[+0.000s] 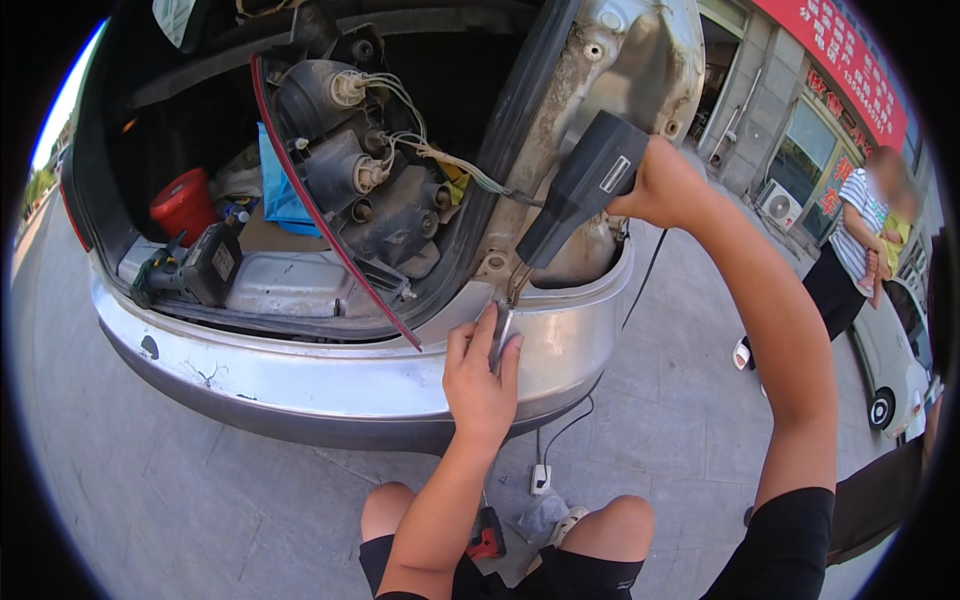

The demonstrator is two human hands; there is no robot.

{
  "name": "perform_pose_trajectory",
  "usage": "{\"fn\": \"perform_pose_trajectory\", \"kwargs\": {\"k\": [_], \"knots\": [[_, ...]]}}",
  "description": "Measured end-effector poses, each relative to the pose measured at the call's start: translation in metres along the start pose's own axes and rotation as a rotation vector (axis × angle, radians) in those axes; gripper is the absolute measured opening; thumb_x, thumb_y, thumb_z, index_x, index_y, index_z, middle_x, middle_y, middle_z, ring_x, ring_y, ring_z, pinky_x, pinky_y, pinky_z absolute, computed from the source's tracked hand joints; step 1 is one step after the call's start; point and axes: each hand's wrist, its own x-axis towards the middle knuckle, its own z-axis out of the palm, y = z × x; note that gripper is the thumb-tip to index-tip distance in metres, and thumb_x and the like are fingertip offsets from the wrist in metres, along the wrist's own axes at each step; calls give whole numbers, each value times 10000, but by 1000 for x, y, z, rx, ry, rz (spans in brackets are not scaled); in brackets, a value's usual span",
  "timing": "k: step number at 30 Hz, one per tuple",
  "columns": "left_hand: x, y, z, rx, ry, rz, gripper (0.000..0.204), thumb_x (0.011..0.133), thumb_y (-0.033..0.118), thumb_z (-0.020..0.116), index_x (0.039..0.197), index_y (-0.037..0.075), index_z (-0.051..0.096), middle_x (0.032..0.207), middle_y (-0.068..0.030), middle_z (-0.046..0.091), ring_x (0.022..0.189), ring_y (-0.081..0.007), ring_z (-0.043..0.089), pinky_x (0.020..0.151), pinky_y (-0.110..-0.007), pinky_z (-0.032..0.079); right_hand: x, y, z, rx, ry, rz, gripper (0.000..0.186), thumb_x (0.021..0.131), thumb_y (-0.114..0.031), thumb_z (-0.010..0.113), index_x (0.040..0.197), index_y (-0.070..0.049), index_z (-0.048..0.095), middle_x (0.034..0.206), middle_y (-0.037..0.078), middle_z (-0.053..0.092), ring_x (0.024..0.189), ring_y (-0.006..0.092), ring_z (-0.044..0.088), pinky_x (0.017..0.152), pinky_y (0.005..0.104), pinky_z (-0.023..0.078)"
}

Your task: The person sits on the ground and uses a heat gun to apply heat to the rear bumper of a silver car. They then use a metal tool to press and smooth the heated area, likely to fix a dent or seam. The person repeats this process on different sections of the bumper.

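Observation:
My right hand point(663, 192) is closed around a dark soldering gun point(582, 188) and holds it above the silver bumper point(562, 350). Two thin metal prongs at its nose point down to the bumper's upper edge, below the lamp opening. Directly under the tip, my left hand point(480, 395) pinches a narrow piece at a split in that edge, fingers on one side and thumb on the other. Whether this piece is loose or part of the bumper, I cannot tell. A tail light point(335, 135) hangs out beside the opening, rear side showing, still joined by wires point(455, 162).
In the open trunk lie a red bucket point(185, 205), a blue bag point(285, 190) and a cordless tool point(200, 268). A power strip point(541, 479), black cord point(570, 425) and red drill point(487, 535) are on the ground by my legs. Two people point(868, 225) stand at right near a parked car point(893, 350).

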Motion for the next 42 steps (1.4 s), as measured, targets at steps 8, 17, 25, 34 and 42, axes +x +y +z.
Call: {"fn": "perform_pose_trajectory", "kwargs": {"k": [8, 17, 25, 34, 42], "knots": [[-1, 0, 1, -5, 0, -5, 494, 937, 142, 783, 1404, 28, 671, 1096, -120, 606, 930, -254, 610, 796, -332, 507, -4, -2, -1, 9, 5, 11, 381, 679, -91, 834, 1031, -13, 710, 844, 153, 727, 748, 261, 657, 761, 390, 557], [-1, -2, 1, -7, 1, 12, 496, 939, 147, 784, 1407, 29, 669, 1114, -132, 621, 971, -271, 631, 836, -345, 516, -2, 0, -2, -20, -10, 20, 375, 678, -104, 813, 1025, -10, 704, 823, 165, 710, 716, 273, 627, 739, 395, 553], [-1, 0, 0, -13, 1, 6, 488, 939, 145, 783, 1401, 31, 674, 1113, -132, 626, 952, -269, 630, 812, -344, 514, 0, 2, -2, -15, -31, 6, 379, 688, -102, 807, 1041, -11, 702, 839, 170, 711, 739, 269, 637, 759, 397, 556], [0, -2, 1, -2, 21, 24, 490, 928, 128, 788, 1397, 38, 678, 1115, -130, 631, 904, -257, 626, 765, -334, 511, -3, -8, -6, 133, 24, -185, 344, 744, -229, 894, 919, 31, 753, 722, 207, 665, 621, 282, 579, 676, 419, 549], [0, -2, 2, -10, 27, 33, 497, 922, 126, 792, 1399, 43, 678, 1114, -124, 633, 881, -243, 615, 751, -332, 506, 1, 1, -14, 12, -97, -120, 519, 718, -356, 977, 1028, 3, 765, 810, 202, 713, 709, 364, 592, 743, 427, 556]]}}
